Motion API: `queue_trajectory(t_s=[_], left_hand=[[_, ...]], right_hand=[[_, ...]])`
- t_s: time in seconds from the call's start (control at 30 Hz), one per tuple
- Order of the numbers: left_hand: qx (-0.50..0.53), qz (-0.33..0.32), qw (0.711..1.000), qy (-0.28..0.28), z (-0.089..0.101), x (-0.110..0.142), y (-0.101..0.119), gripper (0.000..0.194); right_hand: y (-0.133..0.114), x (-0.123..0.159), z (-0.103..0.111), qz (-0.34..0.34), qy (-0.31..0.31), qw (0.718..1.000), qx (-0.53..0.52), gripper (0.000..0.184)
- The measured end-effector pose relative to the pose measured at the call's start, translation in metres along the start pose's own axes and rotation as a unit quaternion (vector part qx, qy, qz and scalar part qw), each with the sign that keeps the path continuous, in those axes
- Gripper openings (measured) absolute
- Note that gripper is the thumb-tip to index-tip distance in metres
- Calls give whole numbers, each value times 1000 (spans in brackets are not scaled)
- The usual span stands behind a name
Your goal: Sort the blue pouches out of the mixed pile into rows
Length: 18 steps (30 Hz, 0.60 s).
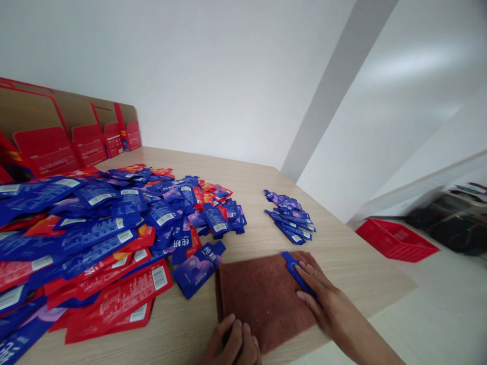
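Note:
A folded brown cloth (262, 289) lies at the table's front edge. My left hand (234, 342) is at its near left corner, fingers curled and closed on the cloth's edge; the thumb is mostly hidden. On the cloth's right side, my right hand (323, 299) is closed over a blue pouch (292, 263), pressing it against the cloth. The pouch's narrow spout end points away from me, and the hand covers much of the rest. Just left of the cloth, a single blue pouch with a purple pattern (198, 268) lies face up.
A large heap of blue and red pouches (99, 223) spreads over the left of the table (243, 172). Several blue pouches (291, 215) lie in a small group beyond the cloth. Open red boxes (89, 142) line the back left. A red crate (397, 241) is on the floor at right.

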<state>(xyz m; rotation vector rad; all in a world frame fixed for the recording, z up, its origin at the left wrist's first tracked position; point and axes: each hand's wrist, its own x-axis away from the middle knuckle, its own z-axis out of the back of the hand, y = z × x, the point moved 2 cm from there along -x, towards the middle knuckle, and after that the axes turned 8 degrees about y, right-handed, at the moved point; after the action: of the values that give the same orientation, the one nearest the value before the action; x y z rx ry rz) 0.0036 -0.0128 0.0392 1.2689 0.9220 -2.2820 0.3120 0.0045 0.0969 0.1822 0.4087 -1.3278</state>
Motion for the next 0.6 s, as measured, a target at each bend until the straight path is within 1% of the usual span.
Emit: queue_trajectory(t_s=[0.03,0.1,0.13,0.17,0.23,0.27,0.3,0.33,0.37,0.4,0.43,0.5,0.6], left_hand=[[5,-2,1000,-4,2,-3,-2,15],[9,-4,1000,-12,7,-10,-5,13],[9,-4,1000,-12,9,-12,-7,13],[10,-3,1000,-11,11,-15,-9,15],[12,3,1000,-1,14,-19,-11,20],[17,7,1000,-1,14,-20,-11,22],[21,10,1000,-1,14,-21,-11,24],[25,12,1000,-8,14,-22,-11,25],[24,18,1000,-3,13,-22,-11,26],[21,25,999,8,12,-22,-10,28],[17,31,999,21,12,-22,-9,31],[12,33,999,33,11,-22,-8,35],[26,23,999,13,11,-21,-7,36]], right_hand=[[-2,1,4,-13,-3,1000,6,55],[-3,0,15,-54,10,998,22,67],[-4,-1,23,-76,33,996,23,71],[-7,-3,30,-92,62,994,13,71],[-20,-9,42,-101,125,986,-48,59],[-31,-12,44,-99,146,979,-98,52],[-45,-15,43,-95,153,972,-152,47],[-60,-18,38,-85,144,965,-201,44],[-76,-21,32,-68,127,961,-236,42],[-91,-23,24,-48,110,961,-249,41],[-104,-24,16,-26,96,966,-241,41],[-124,-24,2,20,73,981,-180,41],[-134,-21,-6,87,24,990,-109,45]])
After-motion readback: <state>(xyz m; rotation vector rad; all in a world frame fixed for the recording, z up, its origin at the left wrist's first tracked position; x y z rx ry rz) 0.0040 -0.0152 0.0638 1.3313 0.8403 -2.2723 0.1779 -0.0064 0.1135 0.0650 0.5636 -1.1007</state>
